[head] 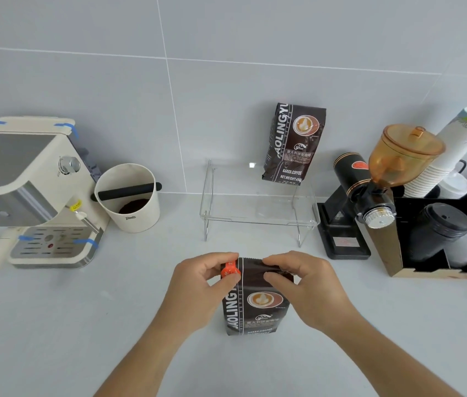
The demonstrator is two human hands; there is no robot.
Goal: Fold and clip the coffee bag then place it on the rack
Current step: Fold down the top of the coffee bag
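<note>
Clipping is underway: my left hand (202, 277) pinches the orange clip (230, 271) onto the coffee bag (256, 299), my right hand (302, 277) grips its folded top. Bag stands before the rack (258, 213); next, lifting it there.

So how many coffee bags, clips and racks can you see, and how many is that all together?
Coffee bags: 2, one on the counter, one on the rack
Orange clip: 1
Clear rack: 1
Total: 4

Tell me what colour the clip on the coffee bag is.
Orange; the small plastic clip shows best in the head view.
</note>
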